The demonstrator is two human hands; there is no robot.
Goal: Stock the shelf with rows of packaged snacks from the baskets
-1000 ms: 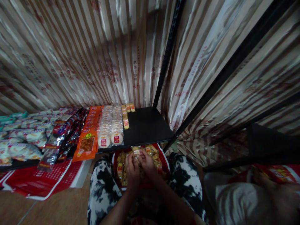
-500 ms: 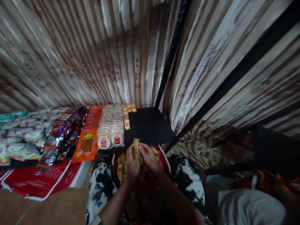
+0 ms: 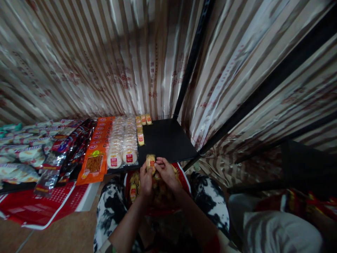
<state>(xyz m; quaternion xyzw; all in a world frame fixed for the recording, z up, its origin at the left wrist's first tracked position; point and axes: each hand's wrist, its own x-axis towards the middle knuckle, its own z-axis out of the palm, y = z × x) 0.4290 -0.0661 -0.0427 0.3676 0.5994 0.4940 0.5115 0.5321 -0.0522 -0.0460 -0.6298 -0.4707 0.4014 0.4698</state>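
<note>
Between my hands, just in front of the shelf's near edge, is a small yellow wrapped snack packet (image 3: 150,161), its red label facing me. My left hand (image 3: 146,181) grips it from the left, thumb against its lower part. My right hand (image 3: 166,173) pinches its right edge with the fingertips. Below them, a red bag (image 3: 187,185) between my knees holds many more yellow packets (image 3: 133,192), partly covered by my hands and forearms. Similar packets (image 3: 140,139) stand in a short column on the black shelf (image 3: 168,140), with a few along the back.
Left of the yellow packets are rows of round white crackers (image 3: 114,160), orange snack packs (image 3: 94,162), dark shiny packets (image 3: 52,168) and white packets (image 3: 19,173). Another red bag (image 3: 50,207) lies under the shelf. Black posts (image 3: 188,70) and a striped curtain (image 3: 126,63) enclose the shelf.
The packet in my hands has turned from a narrow side to its labelled face and tilted upright. My right fingers have shifted along its edge. The view has moved slightly.
</note>
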